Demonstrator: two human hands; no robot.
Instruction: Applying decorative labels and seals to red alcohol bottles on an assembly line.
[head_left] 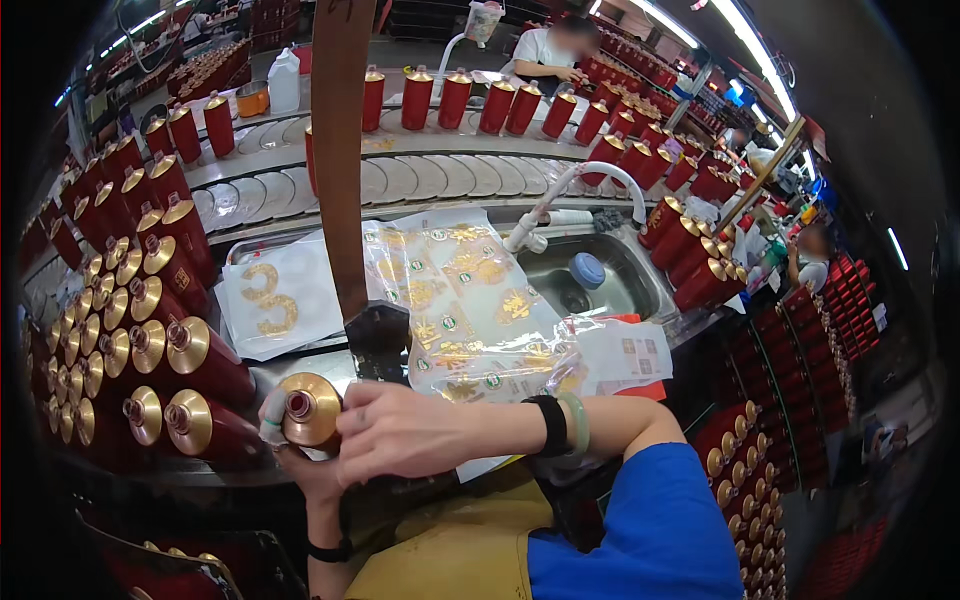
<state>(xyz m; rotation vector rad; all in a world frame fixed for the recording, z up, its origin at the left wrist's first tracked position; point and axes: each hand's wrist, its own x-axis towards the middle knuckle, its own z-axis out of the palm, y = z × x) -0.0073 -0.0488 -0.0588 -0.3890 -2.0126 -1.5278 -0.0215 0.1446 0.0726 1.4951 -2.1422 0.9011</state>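
Note:
Close to my body, a dark red bottle with a gold shoulder and an open neck stands between my hands. My left hand is wrapped round its left and near side, with a pale covering on a finger. The curled fingers of my right hand press against the bottle's right side; their tips are hidden. Just beyond lie clear sheets of gold decals and, to the left, a white sheet with a gold curved design. A smaller white sheet rests on something orange-red at the right.
Many red bottles crowd the left; more stand right of a metal sink with a white faucet and a blue round item. A curved conveyor runs behind. A brown upright strip crosses the view. Another person works beyond.

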